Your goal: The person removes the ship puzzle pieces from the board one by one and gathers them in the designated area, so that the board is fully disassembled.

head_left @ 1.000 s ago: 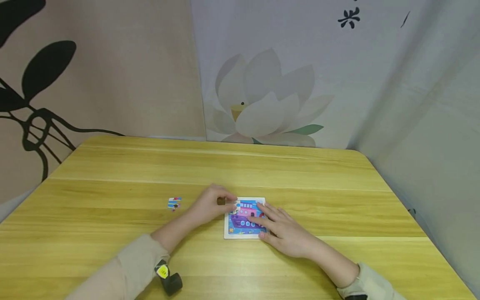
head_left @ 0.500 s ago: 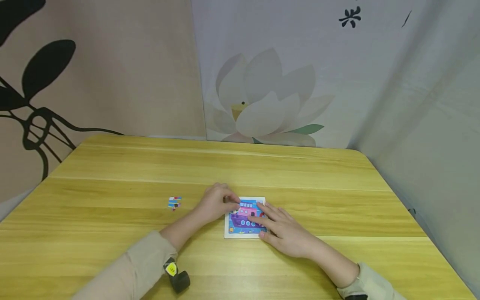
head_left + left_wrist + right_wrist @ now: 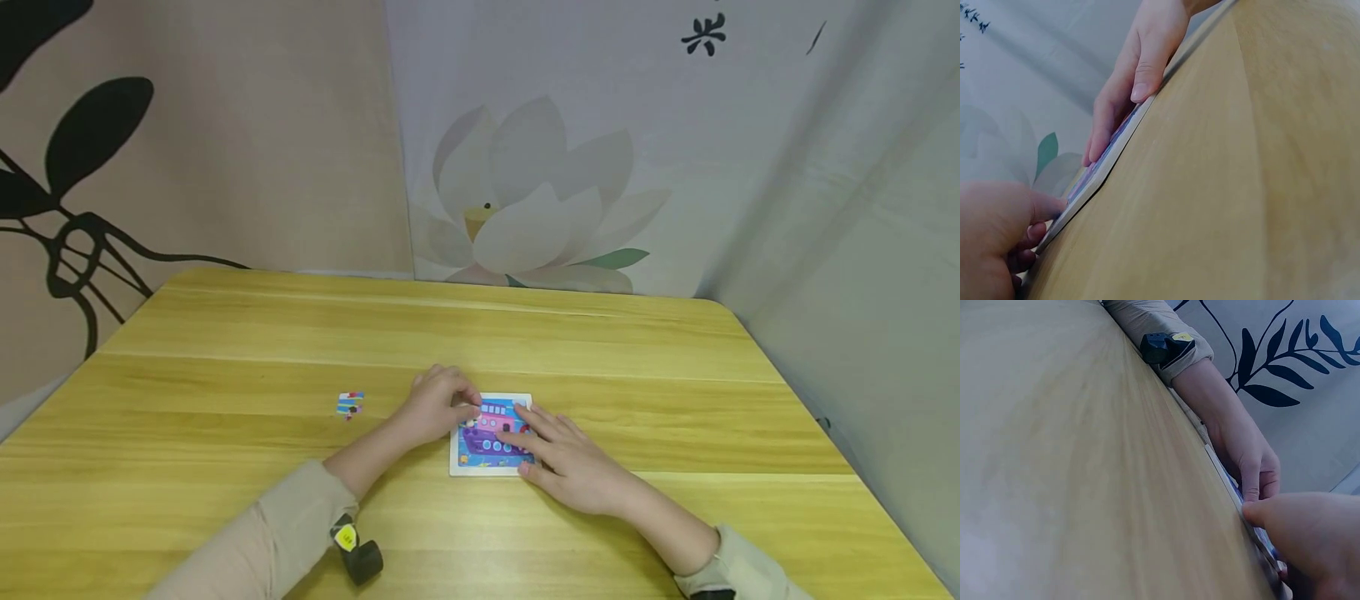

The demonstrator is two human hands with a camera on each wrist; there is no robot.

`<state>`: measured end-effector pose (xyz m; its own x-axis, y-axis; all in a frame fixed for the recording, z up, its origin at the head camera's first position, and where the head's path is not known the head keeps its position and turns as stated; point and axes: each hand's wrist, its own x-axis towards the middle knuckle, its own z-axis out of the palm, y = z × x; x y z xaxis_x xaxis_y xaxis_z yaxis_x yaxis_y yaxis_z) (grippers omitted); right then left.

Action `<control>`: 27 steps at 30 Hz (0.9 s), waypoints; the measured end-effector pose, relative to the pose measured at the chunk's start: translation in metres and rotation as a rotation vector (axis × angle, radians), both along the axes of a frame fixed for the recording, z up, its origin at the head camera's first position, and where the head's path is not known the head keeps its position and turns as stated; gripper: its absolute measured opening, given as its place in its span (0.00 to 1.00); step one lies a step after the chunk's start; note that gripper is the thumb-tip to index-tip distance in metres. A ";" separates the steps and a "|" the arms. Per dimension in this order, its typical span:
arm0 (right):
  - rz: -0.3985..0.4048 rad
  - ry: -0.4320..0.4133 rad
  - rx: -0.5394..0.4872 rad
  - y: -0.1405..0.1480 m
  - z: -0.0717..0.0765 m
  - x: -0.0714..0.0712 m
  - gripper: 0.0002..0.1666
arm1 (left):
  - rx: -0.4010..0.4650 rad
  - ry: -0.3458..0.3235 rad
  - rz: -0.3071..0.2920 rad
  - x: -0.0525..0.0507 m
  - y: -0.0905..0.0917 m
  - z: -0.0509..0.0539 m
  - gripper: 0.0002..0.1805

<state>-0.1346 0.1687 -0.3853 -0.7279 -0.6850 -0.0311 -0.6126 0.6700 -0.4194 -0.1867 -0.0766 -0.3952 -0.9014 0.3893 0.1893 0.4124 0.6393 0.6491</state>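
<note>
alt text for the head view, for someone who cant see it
A person's left grip is at the upper-left corner of a white-framed ship puzzle while the right grip rests across its right side. A small colourful piece lies farther left on the wooden table.

White-rimmed board [image 3: 483,459] (pink and purple ship [image 3: 483,441] on blue), yellow woodgrain table [image 3: 225,417].

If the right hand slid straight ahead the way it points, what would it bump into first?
Probably the left hand, at the far left corner of the square, white-framed ship-picture board that the right hand touches; depth is unclear.
</note>
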 end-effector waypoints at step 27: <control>0.001 -0.006 0.004 -0.001 -0.001 0.001 0.28 | 0.024 -0.103 0.099 -0.001 0.010 0.002 0.11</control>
